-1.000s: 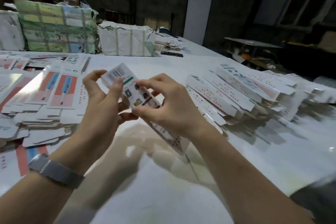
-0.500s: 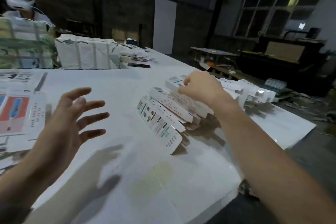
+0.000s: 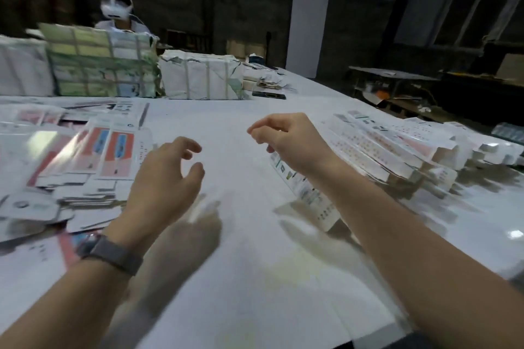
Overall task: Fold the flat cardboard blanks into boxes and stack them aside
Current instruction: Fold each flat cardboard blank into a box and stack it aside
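Dim workshop walls and a pale door stand behind a broad white table (image 3: pixel 255 278) that fills most of the view. Both hands hang above its bare middle and neither holds anything. The left hand (image 3: pixel 164 178) has its fingers loosely curled with a gap between thumb and fingertips, a grey watch (image 3: pixel 109 252) on its wrist; the right hand (image 3: pixel 286 139) droops from the wrist, fingers relaxed and slightly bent, thumb and forefinger close together but with nothing between them. Just left of the left hand lies a spread heap of flat cardboard blanks (image 3: pixel 85 161), printed with red and blue panels, glossy under the light. Just right of the right hand, and partly hidden under its forearm, sits the pile of folded boxes (image 3: pixel 382 150), long white cartons laid overlapping in a slanted row; the nearest carton (image 3: pixel 309 195) leans at the pile's near end, below the right wrist. Beyond both hands, at the table's far side, stand strapped bundles (image 3: pixel 198 76) of wrapped stock, one with green and yellow print (image 3: pixel 99 62), and behind that a second person (image 3: pixel 116 8) wearing what looks like a white headset, though the blur makes it hard to be sure.
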Tool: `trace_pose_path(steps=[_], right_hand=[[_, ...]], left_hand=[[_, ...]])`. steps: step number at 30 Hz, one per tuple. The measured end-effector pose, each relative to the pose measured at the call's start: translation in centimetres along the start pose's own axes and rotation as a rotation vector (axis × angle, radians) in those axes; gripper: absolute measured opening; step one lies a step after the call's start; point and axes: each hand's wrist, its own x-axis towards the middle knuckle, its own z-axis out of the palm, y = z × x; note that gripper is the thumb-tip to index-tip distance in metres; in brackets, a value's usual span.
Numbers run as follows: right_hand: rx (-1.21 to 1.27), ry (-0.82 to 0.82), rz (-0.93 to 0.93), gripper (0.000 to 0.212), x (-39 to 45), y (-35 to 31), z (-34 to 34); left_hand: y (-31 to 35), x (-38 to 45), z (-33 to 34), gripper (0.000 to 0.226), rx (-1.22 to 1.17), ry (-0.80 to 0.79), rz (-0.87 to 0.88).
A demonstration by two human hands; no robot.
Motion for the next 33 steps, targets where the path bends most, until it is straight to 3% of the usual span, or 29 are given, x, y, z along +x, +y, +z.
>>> trace_pose_path(steps=[4, 6, 12, 15, 17, 19, 22, 25, 29, 33], right_hand=[[0.105, -0.134, -0.026, 0.015, 0.0, -1.3, 5.6], [0.144, -0.135, -0.057, 0.019, -0.4, -0.8, 7.6], [0.193, -0.114, -0.103, 0.015, -1.3, 1.6, 8.6], [0.234, -0.068, -0.092, 0.015, -0.9, 2.1, 8.1], [0.261, -0.025, -0.076, 0.015, -0.5, 2.5, 7.6], [0.28, 0.029, -0.041, 0.019, 0.0, 2.7, 7.1], [0.283, 0.142, 0.004, 0.035, 0.7, 3.1, 6.1], [0.307, 0.2, 0.057, 0.053, 1.1, 3.1, 4.8], [0.37, 0.201, 0.072, 0.057, 1.0, 2.9, 4.0], [0.26, 0.063, -0.068, 0.052, 0.2, 2.8, 4.7]], left_hand=[[-2.2, 0.5, -1.1, 0.054, 0.567, -0.132, -0.171], [-3.5, 0.1, -1.5, 0.062, 0.702, -0.176, -0.233], [-3.6, 0.2, -1.9, 0.048, 0.743, -0.134, -0.212], [-2.9, 0.3, -2.0, 0.037, 0.697, 0.005, -0.158], [-2.5, 0.4, -2.1, 0.039, 0.603, 0.127, -0.093], [-2.0, 0.4, -2.2, 0.044, 0.343, 0.177, -0.055], [-0.5, 0.3, -2.0, 0.041, -0.272, 0.056, -0.163], [0.8, -0.2, -1.9, 0.037, -0.743, -0.184, -0.339], [1.2, -0.8, -1.8, 0.048, -0.928, -0.547, -0.317], [1.7, -1.2, -1.1, 0.052, -0.939, -0.6, -0.265]])
